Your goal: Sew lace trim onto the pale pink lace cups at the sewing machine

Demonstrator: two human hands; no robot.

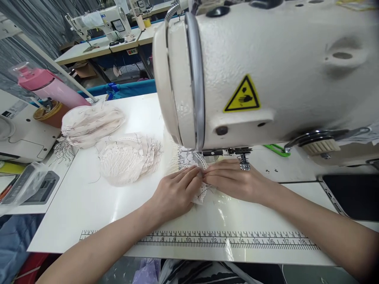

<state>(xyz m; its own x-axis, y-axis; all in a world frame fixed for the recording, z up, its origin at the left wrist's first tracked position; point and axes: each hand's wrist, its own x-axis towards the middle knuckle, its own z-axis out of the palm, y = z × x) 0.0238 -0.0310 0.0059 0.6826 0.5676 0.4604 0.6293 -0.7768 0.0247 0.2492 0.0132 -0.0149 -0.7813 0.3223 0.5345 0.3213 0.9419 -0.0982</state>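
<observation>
A piece of white lace fabric (189,157) lies under the head of a sewing machine (266,71), near its needle area. My left hand (180,189) grips the lace's near edge, fingers bent and pressed together. Close against it, my right hand (237,179) pinches the same lace from the right, beneath the machine's front fittings. The two hands' fingertips almost meet. A small end of lace hangs out below them toward the table's front. The needle tip and presser foot are hidden from view.
Left of my hands lie a stack of lace pieces (130,157) with loose threads and a pale fabric bundle (91,122). A pink bottle (50,85) stands at the far left. A phone (352,195) lies at the right. A printed ruler (207,239) runs along the front edge.
</observation>
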